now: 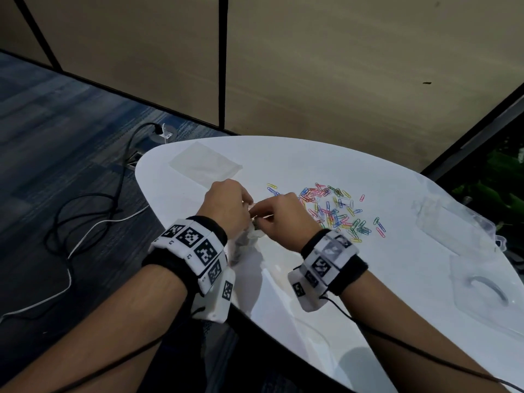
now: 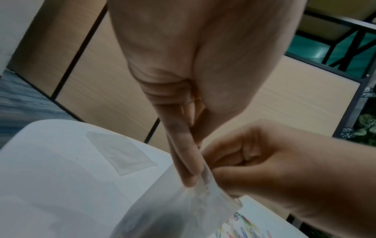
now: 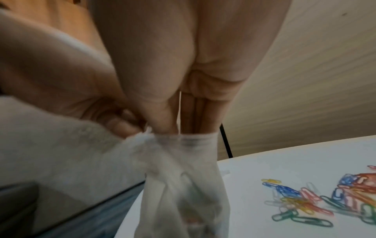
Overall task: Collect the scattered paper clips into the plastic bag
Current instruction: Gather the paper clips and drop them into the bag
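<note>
A small clear plastic bag (image 1: 246,236) hangs over the table's near edge, held up by both hands. My left hand (image 1: 247,206) pinches one side of its top edge, seen close in the left wrist view (image 2: 192,173). My right hand (image 1: 258,215) pinches the other side of the mouth (image 3: 177,128). The bag (image 3: 183,185) is crumpled; what lies inside is blurred. Several coloured paper clips (image 1: 336,211) lie scattered on the white table (image 1: 297,163), just right of my right hand and also in the right wrist view (image 3: 325,201).
A second clear bag (image 1: 205,165) lies flat at the table's far left. Clear plastic containers (image 1: 453,225) and a lid (image 1: 482,290) sit at the right. Cables (image 1: 85,222) run over the floor to the left. Beige partition panels stand behind.
</note>
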`<action>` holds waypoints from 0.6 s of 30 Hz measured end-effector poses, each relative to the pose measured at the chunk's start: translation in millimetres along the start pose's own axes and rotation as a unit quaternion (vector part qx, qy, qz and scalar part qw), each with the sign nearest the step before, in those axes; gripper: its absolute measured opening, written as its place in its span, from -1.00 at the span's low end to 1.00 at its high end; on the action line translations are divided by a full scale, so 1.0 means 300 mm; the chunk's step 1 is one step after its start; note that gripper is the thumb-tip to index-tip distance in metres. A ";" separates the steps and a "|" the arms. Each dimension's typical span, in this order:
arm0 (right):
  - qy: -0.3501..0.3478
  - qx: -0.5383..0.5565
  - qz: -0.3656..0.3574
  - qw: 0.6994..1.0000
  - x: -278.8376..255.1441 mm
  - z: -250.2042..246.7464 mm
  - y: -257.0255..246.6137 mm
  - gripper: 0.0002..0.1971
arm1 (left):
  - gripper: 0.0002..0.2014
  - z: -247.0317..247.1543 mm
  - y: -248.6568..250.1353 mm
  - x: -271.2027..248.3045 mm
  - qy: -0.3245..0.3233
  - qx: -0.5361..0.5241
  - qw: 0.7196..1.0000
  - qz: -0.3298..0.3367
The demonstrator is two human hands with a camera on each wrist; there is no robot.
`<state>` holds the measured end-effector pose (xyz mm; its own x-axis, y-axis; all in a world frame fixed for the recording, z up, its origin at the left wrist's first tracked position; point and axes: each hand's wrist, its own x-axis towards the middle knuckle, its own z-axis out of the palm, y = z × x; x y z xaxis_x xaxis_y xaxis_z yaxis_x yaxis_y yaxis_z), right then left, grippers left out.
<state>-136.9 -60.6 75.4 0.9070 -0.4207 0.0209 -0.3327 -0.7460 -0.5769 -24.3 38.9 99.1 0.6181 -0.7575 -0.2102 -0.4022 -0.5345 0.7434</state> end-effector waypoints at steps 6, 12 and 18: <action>0.114 0.241 0.147 0.952 0.080 -0.095 0.188 -0.68 | -0.80 -0.029 -0.034 0.003 0.010 -0.007 1.000 -0.013; -0.075 -0.128 0.136 0.980 0.281 0.007 0.388 -0.54 | -0.78 -0.042 -0.035 0.002 0.014 0.010 1.000 -0.010; -0.191 -0.259 0.045 0.946 0.309 0.135 0.422 -0.51 | -0.79 -0.037 -0.026 0.007 0.009 0.026 1.000 -0.005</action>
<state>-84.4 -173.2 -28.6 0.8634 -0.3515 -0.3620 -0.4056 -0.9103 -0.0833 -12.4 45.8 99.9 0.6338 -0.7455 -0.2062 -0.4301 -0.5612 0.7071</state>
